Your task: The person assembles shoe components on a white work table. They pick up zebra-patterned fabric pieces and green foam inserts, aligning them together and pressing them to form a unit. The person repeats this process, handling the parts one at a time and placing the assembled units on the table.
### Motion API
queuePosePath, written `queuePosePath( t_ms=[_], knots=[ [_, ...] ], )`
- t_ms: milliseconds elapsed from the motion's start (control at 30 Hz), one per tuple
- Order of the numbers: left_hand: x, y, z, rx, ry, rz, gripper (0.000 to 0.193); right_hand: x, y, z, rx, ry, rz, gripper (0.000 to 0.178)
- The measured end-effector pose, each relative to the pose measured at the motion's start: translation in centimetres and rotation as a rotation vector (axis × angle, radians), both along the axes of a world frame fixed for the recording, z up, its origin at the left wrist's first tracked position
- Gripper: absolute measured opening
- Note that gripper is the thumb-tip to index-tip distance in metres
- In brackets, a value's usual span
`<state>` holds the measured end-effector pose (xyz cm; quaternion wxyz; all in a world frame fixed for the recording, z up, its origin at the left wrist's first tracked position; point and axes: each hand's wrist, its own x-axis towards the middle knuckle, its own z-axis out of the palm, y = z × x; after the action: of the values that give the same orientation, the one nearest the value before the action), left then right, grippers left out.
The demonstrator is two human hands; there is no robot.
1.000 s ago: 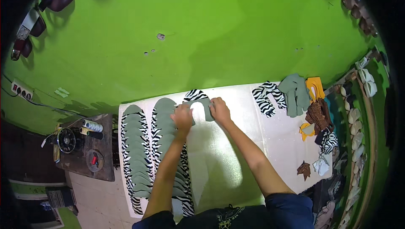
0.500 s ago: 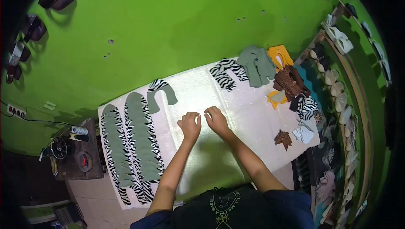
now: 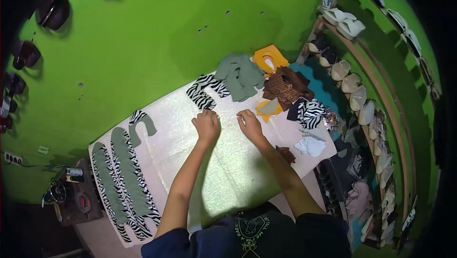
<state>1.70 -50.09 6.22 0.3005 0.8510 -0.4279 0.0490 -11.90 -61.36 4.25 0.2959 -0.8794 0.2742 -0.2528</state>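
Observation:
My left hand [image 3: 206, 126] hovers over or rests on the white table, just below a zebra-print U-shaped fabric piece [image 3: 202, 98]. Its fingers are loosely bent and apart, with nothing visible in them. A short way to the right, my right hand [image 3: 250, 125] is also empty, fingers slightly curled, nearest the yellow and grey scraps [image 3: 269, 109]. Behind them lies a pile of grey-green cut pieces [image 3: 238, 77]. At the left, overlapping grey-green and zebra-print pieces form two long rows [image 3: 135, 182], beside one separate curved piece [image 3: 143, 127].
On the table's right are yellow pieces [image 3: 270, 59], brown pieces [image 3: 288, 87], a zebra-print bundle [image 3: 312, 113] and pale blue cloth [image 3: 310, 146]. A rack of shoe forms [image 3: 358, 98] stands at right. A small side table [image 3: 83, 203] with thread spools is at left.
My hands have moved apart and toward the zebra-print piece and the scraps. The view has turned rightward, so the table's contents sit farther left in the picture.

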Motion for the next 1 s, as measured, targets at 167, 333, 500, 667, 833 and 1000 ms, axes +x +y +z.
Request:
queuePosePath(
  t_ms=[167,333,500,667,833,1000],
  knots=[
    [2.9,-5.7,-0.4,0.002,-0.245,-0.027,0.011,-0.5,-5.3,1.2,-0.123,0.053,-0.023,0.016],
    [4.9,-11.3,0.8,0.088,-0.407,-0.066,0.018,-0.3,-10.0,1.3,-0.166,0.051,-0.044,0.015],
    [6.5,-15.5,0.8,0.168,-0.549,-0.097,0.025,1.2,-13.7,0.3,-0.19,0.046,-0.002,0.021],
    [7.6,-19.0,0.2,0.292,-0.607,-0.115,0.036,3.7,-15.8,-0.2,-0.243,-0.01,-0.004,0.023],
    [9.2,-22.0,-0.5,0.38,-0.635,-0.14,0.05,6.7,-18.1,-1.1,-0.239,-0.021,0.006,0.021],
    [10.3,-23.2,-1.5,0.421,-0.667,-0.138,0.051,9.6,-19.9,-1.3,-0.244,-0.07,0.056,0.025]
  ],
)
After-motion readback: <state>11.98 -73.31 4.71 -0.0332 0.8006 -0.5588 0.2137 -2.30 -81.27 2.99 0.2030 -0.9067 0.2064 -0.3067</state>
